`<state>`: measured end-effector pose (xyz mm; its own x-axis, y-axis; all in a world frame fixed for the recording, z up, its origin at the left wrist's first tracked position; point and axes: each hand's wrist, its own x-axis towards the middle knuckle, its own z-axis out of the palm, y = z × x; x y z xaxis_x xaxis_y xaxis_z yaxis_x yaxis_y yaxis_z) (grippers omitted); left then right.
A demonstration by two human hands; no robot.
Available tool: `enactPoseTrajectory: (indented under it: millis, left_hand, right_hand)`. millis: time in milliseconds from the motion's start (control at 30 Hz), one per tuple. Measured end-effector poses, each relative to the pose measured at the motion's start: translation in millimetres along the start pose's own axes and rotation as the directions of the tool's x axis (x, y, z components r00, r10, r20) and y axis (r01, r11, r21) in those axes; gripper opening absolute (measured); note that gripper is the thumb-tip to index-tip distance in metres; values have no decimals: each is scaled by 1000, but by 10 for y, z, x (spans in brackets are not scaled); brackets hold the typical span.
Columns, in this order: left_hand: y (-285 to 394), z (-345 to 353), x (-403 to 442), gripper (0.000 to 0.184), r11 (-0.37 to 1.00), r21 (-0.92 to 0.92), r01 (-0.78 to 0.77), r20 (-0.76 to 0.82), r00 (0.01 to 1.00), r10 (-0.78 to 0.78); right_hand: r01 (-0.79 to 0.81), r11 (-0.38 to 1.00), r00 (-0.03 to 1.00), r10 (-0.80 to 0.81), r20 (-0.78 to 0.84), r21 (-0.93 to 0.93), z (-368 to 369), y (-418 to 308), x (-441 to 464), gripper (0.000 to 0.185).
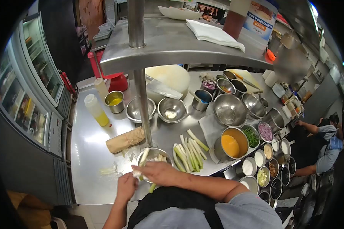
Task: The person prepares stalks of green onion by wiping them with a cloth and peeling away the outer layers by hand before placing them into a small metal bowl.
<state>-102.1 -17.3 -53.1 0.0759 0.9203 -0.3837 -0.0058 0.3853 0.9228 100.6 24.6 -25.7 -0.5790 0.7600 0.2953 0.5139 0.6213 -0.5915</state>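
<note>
My left hand [127, 186] is closed like a fist at the front of the steel table; what it grips is hidden. Beside it, my right hand [156, 172] reaches across the front of a metal bowl [166, 155], its fingers closed around a pale leek stalk [143, 156]. A white bit shows between the two hands, too small to name. The bowl contains short pale pieces. Below the right hand pokes out a green stalk end [152, 187]. Several long green-and-white leek stalks [191, 154] lie to the right of the bowl.
A steel post [142, 103] rises behind the bowl to an overhead shelf [172, 49]. Around stand a brown paper roll [125, 140], pale scraps [109, 169], a squeeze bottle [96, 110], a pot of orange liquid [231, 145] and a large knife [164, 90]. Another person [319, 141] is at right.
</note>
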Motion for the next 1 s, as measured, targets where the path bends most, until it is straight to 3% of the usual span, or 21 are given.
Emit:
enactPoseTrajectory:
  millis: [67,167,233,300,333,400,433,467,500,533,567,600,633,700,767,833,867,900,967,1000]
  left_hand:
    - [-26,161,-68,25,982,-178,-61,-37,998,55]
    - [-59,64,-162,26,970,-231,-80,-1,997,82]
    - [15,10,-255,27,979,-190,-78,-16,997,76]
    - [55,-46,-283,29,995,-84,-51,-3,999,51]
    - [48,-102,-306,29,998,-28,-49,-2,999,49]
    - [82,-148,-405,30,994,-90,-57,-94,994,48]
    - [95,-175,-432,32,987,-148,-67,-175,984,41]
    - [58,-213,-431,36,979,-169,-117,-205,975,82]
    - [54,-175,-417,36,978,-174,-116,-213,974,77]
    - [73,-136,-389,37,967,-212,-143,-220,971,95]
    - [112,-89,-356,38,953,-249,-174,-226,967,118]
    - [148,-51,-346,39,962,-215,-167,-186,974,128]
    - [149,-8,-335,39,962,-215,-168,-189,974,128]
    - [150,93,-280,39,951,-213,-226,-145,969,198]
    - [161,205,-294,39,952,-189,-241,-109,969,223]
    - [200,340,-289,34,936,-265,-231,-144,969,199]
    - [204,348,-285,33,930,-315,-190,-104,981,165]
    - [183,348,-278,33,928,-320,-193,-107,980,167]
    - [117,343,-244,33,932,-324,-164,20,983,180]
    - [124,304,-239,34,944,-293,-153,68,981,181]
  right_hand:
    - [127,988,961,-101,256,-85,82,-138,25,60]
    - [254,961,951,-228,210,-107,26,-97,69,61]
    - [257,957,945,-221,239,-132,84,21,62,62]
    - [166,939,980,-122,158,-301,3,142,118,60]
    - [180,938,977,-135,165,-296,-27,251,138,60]
    - [-61,927,995,27,-96,-370,-135,432,174,51]
    - [-50,926,996,18,-89,-374,-172,428,202,51]
    - [-191,981,979,187,-79,-41,-188,401,186,39]
    - [-325,900,939,342,-10,290,-211,355,180,29]
    - [-325,899,940,341,-4,293,-181,312,195,29]
    - [-465,677,881,420,220,571,-141,270,228,22]
    - [-589,351,798,400,452,728,-107,223,250,19]
    - [-588,352,798,397,453,728,-83,172,257,19]
    - [-554,180,828,214,518,813,-80,61,269,14]
    - [-574,196,819,165,550,795,-97,-116,241,18]
    - [-502,419,863,184,471,756,-48,-265,210,21]
    - [-306,519,952,182,247,798,180,-168,167,23]
    - [-308,523,951,179,250,795,133,-205,186,23]
    - [-479,508,866,409,289,716,20,-289,216,21]
    - [-492,527,853,452,262,693,15,-286,255,20]
